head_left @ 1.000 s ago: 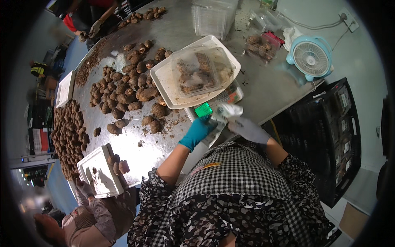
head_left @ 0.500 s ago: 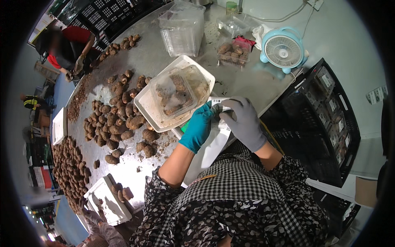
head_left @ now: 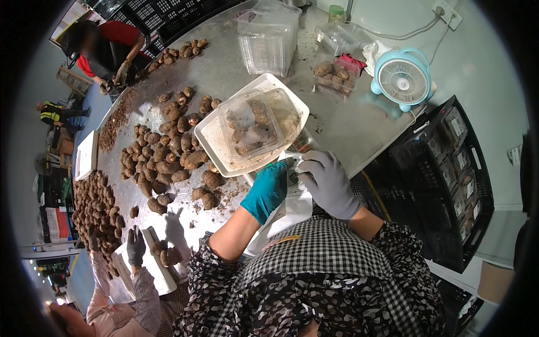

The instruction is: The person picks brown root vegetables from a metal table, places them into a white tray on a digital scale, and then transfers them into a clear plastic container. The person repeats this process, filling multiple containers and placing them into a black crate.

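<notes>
My left hand (head_left: 267, 190), in a teal glove, is closed on the edge of a white sheet of printed labels (head_left: 296, 203). My right hand (head_left: 329, 184), in a grey glove, pinches the same sheet from the other side, its fingertips close to the left ones. The strip hangs down toward my checked apron. Just beyond my hands, a clear plastic clamshell box (head_left: 251, 124) holding brown taro roots sits in a white tray (head_left: 205, 135). Whether a single label is peeled loose I cannot tell.
Loose taros (head_left: 160, 154) cover the metal table on the left. Stacked clear containers (head_left: 268, 48), a filled box (head_left: 335, 78) and a blue fan (head_left: 401, 78) stand behind. A black crate (head_left: 470, 222) of packed boxes is on the right. A co-worker's gloved hand (head_left: 135, 248) reaches in at lower left.
The view has shifted slightly, so the table things sit further right. My fingers have moved a little on the label sheet. At lower left the co-worker's gloved hand has risen over a white tray.
</notes>
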A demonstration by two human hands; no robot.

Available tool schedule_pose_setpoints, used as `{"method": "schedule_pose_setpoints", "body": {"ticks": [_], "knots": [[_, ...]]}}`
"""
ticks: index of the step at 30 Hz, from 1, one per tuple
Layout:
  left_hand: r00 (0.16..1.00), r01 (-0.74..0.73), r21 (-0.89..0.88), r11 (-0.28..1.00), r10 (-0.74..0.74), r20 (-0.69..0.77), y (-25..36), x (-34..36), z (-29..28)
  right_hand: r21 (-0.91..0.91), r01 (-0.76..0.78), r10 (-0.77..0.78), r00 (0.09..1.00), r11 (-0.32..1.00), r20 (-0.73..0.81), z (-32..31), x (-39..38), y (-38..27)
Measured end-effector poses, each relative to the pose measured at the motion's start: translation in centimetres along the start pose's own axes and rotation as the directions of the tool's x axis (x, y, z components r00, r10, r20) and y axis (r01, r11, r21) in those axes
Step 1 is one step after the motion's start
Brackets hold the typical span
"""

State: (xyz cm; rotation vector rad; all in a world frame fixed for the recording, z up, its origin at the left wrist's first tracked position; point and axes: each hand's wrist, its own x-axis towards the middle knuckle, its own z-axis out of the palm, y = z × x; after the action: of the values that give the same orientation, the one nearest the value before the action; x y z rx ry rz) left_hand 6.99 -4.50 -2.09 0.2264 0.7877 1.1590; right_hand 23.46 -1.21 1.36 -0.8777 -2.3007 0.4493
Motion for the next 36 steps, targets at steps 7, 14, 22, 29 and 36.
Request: {"method": "schedule_pose_setpoints", "body": {"ticks": [7, 14, 22, 29, 36], "knots": [[0.975, -0.192, 0.253, 0.948, 0.214, -0.061, -1.5, 0.0, -1.1, -0.097, 0.172, -0.17, 0.985, 0.98, 0.025, 0.3, -0.4, -0.1], [0.926, -0.254, 0.479, 0.84, 0.354, -0.129, -2.5, 0.3, -5.1, 0.288, 0.227, -0.238, 0.971, 0.93, 0.003, -2.9, 1.6, -1.1], [0.906, -0.318, 0.948, -0.025, 0.286, 0.312, -6.5, 1.2, -8.6, 0.521, -0.227, 0.212, 0.973, 0.823, 0.089, -1.7, 11.4, 2.8], [0.848, -0.234, 0.874, -0.427, 0.351, 0.398, 1.4, -1.9, -6.1, 0.392, -0.222, 0.061, 0.922, 0.893, 0.382, 2.8, 17.9, 3.5], [0.915, -0.04, 0.875, -0.483, 0.335, 0.227, 1.8, -5.2, -9.4, 0.328, -0.203, -0.027, 0.814, 0.923, 0.58, 6.0, 20.2, 4.4]]}}
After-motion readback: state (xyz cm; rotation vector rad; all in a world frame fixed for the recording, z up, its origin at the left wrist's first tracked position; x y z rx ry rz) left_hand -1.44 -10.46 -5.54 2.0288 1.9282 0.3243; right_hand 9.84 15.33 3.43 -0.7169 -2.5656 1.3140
